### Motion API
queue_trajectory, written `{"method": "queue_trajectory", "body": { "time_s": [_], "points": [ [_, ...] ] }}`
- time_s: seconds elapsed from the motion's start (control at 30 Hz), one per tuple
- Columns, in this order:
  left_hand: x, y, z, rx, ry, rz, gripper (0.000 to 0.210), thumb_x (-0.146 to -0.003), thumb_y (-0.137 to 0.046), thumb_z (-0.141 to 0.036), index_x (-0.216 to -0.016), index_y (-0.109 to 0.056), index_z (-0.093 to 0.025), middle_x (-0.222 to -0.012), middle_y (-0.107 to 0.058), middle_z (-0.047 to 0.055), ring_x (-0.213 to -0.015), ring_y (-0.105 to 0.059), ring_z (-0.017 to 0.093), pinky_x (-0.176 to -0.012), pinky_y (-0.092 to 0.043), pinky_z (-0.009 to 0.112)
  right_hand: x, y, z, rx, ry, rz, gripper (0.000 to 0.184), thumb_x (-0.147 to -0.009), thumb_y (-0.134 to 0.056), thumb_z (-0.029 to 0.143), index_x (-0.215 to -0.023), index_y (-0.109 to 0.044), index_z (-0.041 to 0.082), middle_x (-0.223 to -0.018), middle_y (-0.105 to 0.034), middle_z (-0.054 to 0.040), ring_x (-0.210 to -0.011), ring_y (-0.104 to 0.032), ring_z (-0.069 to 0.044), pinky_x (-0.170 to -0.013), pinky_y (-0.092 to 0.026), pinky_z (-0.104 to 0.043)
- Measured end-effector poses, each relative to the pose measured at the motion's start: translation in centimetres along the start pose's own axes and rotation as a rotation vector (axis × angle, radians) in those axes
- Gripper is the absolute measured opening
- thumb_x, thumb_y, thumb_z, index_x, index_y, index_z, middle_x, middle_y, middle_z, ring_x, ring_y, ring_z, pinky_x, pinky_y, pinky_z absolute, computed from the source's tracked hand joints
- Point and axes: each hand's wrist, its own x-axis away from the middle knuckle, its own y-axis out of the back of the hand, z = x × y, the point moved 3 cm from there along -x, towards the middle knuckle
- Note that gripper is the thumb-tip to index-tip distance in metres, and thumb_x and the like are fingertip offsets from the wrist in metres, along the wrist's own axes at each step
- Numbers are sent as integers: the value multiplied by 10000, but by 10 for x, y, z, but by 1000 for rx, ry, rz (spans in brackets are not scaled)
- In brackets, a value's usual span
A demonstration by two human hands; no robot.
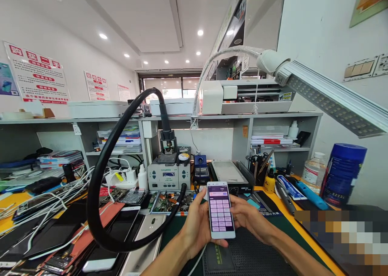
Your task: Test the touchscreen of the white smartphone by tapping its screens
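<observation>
A white smartphone (221, 209) is held upright and slightly tilted over the mat, its lit screen showing a grid of light tiles on a dark background. My left hand (196, 223) is wrapped around its left side and lower back, thumb along the left edge. The fingers of my right hand (247, 211) touch the right edge, some tucked behind the phone and hidden. Beneath the hands lies a dark perforated mat (254, 251) with a dark flat pad (218, 258) on it. A white cable (197, 264) runs up toward the phone; its end is hidden.
A thick black hose (96, 179) arcs from the hot air station (168, 174) across the left side. Several phones (145, 243) and loose cables crowd the bench there. Right stand a yellow bottle (269, 182), a blue canister (342, 175) and tools. An LED lamp (333, 96) hangs overhead.
</observation>
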Motion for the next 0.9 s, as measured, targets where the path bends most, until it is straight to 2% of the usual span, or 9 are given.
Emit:
{"method": "queue_trajectory", "body": {
  "time_s": [0.2, 0.43, 0.57, 0.9],
  "points": [
    [-2, 4, 2, 12, 2, 13, 782, -845, -424, -787, -1214, -652, -136, -969, -675, 157, -805, -694, 300, -502, -571, 358, 1, -3, 1, -10, 4, -35, 511, -831, -521, 303, -1334, -565, 228, -1089, -705, -69, -923, -654, -222, -765, -490, -342],
    [-2, 4, 0, 60, 21, 2, 768, -846, -430, -775, -1180, -665, -125, -958, -657, 145, -716, -661, 250, -482, -561, 356, -3, -4, -4, 42, -10, -93, 452, -762, -604, 247, -1213, -623, 219, -1012, -708, -41, -872, -648, -205, -740, -497, -322],
    [-2, 3, 0, 70, 21, 10, 759, -845, -436, -774, -1157, -673, -125, -930, -636, 125, -701, -648, 234, -483, -563, 354, -3, -5, -5, 61, -6, -111, 493, -739, -619, 263, -1231, -612, 228, -1050, -707, -45, -896, -651, -215, -746, -504, -328],
    [-2, 2, 0, 59, 31, 11, 789, -844, -430, -782, -1248, -634, -134, -1011, -666, 166, -742, -667, 264, -485, -555, 344, -3, -8, -3, 78, -46, -159, 543, -676, -627, 289, -1213, -607, 212, -1052, -722, -57, -946, -665, -252, -752, -508, -350]
  ]
}}
